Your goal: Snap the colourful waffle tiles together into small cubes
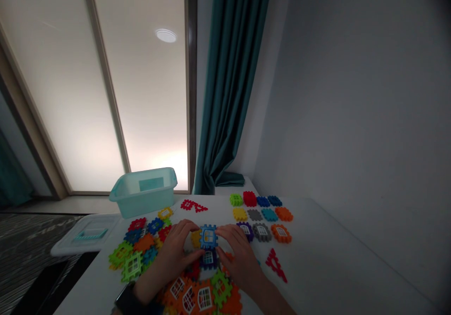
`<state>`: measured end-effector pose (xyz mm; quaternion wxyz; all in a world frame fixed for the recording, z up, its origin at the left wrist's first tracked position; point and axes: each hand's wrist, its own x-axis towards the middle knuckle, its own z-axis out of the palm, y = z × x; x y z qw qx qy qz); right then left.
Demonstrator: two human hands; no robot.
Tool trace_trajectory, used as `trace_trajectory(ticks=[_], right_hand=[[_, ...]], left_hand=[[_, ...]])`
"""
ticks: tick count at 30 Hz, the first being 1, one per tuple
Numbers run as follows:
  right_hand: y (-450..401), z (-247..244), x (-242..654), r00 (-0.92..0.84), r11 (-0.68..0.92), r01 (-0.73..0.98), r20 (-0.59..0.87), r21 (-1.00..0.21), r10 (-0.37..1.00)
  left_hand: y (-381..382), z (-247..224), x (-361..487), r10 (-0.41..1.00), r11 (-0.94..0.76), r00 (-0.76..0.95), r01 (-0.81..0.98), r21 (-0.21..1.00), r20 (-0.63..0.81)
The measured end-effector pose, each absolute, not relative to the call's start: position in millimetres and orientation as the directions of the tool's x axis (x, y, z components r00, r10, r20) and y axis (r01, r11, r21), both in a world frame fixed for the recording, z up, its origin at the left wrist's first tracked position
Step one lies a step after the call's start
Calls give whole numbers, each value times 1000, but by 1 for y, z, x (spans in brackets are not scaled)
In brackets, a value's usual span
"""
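A square blue interlocking plastic panel with a window (208,236) is held up between my two hands. My left hand (174,254) grips its left side with fingers and thumb. My right hand (237,254) closes on its right side. Just below it is a dark purple window panel (208,259); whether the two touch I cannot tell. A yellow panel (196,239) shows beside my left fingertips. Nearest to me lies a heap of orange window panels (188,296) with a green window panel (221,288) among them. My forearms partly cover the pieces.
Mixed coloured panels (143,243) lie in a heap at the left of the white table (317,258). Stacks of panels (269,214) stand in rows at the right. Red triangular pieces (276,265) lie nearby. A teal bin (143,195) and its lid (86,233) are at the left.
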<state>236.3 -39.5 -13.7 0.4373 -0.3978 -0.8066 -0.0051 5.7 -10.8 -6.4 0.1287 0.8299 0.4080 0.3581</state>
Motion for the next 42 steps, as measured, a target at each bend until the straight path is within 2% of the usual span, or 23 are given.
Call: trace_trajectory(ticks=[8, 19, 28, 35, 42], right_hand=[[-39, -18, 233, -288, 669, 674, 722, -314, 629], [-40, -18, 239, -413, 674, 656, 585, -341, 698], [-39, -17, 237, -377, 680, 651, 635, -336, 674], [-40, -19, 235, -413, 714, 612, 633, -341, 655], [-41, -18, 237, -391, 699, 593, 616, -400, 684]], left_hand=[[-11, -4, 8, 762, -645, 416, 560, 520, 497], [-14, 0, 6, 752, -659, 467, 529, 535, 466], [-6, -8, 2, 730, -676, 439, 571, 465, 523], [-2, -10, 0, 664, -712, 419, 606, 354, 619], [-4, -6, -1, 605, -754, 445, 587, 295, 660]])
